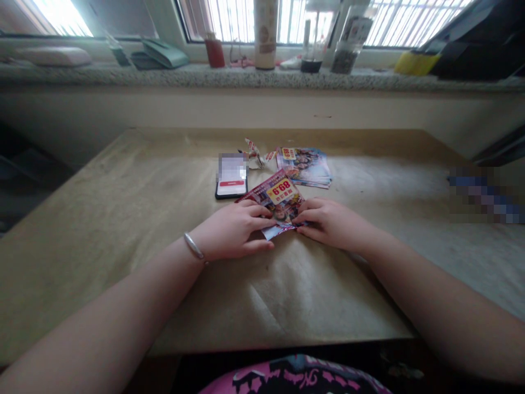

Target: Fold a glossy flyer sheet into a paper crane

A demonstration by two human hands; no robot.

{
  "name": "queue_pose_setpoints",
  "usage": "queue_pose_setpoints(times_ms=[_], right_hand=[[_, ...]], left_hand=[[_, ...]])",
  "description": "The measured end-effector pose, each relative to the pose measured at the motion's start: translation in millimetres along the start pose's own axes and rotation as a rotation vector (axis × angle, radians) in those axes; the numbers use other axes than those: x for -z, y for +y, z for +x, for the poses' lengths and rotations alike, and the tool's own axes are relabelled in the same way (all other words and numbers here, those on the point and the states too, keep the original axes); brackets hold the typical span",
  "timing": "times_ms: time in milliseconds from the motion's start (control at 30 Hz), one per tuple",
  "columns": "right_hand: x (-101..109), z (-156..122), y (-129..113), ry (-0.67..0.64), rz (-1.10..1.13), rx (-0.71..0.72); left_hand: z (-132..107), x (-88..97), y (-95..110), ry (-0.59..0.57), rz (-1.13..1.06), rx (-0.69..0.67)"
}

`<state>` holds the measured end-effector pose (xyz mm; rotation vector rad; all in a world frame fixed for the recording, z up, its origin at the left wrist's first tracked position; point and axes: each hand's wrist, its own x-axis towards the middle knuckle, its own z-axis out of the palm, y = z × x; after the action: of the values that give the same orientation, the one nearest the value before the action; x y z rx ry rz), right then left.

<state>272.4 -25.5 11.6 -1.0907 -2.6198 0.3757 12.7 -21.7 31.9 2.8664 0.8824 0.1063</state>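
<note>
A colourful printed leaflet (279, 197) with a yellow price tag lies on the paper-covered table (123, 219), its near edge folded up. My left hand (232, 230) pinches the leaflet's near left edge, with a silver bangle (193, 246) on the wrist. On the near right edge my right hand (330, 221) presses with its fingers closed on the paper. A stack of similar leaflets (305, 166) lies just behind. A small folded paper shape (256, 153) sits beside that stack.
A phone (232, 178) with a lit screen lies left of the leaflet. The stone windowsill (246, 76) behind holds a red cup (215, 53), a tall bottle (265, 33), jars and green items. A blurred object (484, 194) lies at the table's right.
</note>
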Motion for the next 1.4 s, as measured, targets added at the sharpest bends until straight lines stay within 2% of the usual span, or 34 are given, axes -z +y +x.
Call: queue_pose_setpoints(times_ms=[167,300,500,533,667,900,1167,1400], right_hand=[[0,0,5,-0.019,0.0,0.019],[-1,1,4,-0.013,0.014,0.005],[-4,3,1,0.032,0.043,-0.025],[-4,3,0,0.041,0.037,-0.032],[-6,5,-3,0.067,-0.016,-0.083],[-7,5,-8,0.111,-0.04,-0.194],[-15,7,0,0.119,-0.012,-0.074],[-15,6,0,0.117,-0.126,-0.053]], left_hand=[[1,-2.8,1,0.016,-0.013,0.017],[5,-6.6,2,0.08,-0.158,0.104],[11,-13.3,1,0.149,-0.341,0.426],[11,-14.6,0,0.176,-0.342,0.444],[12,-18.3,-1,0.248,-0.275,0.403],[14,-22.4,0,0.246,-0.063,0.361],[14,-22.3,-1,0.234,-0.076,0.429],[15,-22.9,-5,0.259,-0.079,0.44]])
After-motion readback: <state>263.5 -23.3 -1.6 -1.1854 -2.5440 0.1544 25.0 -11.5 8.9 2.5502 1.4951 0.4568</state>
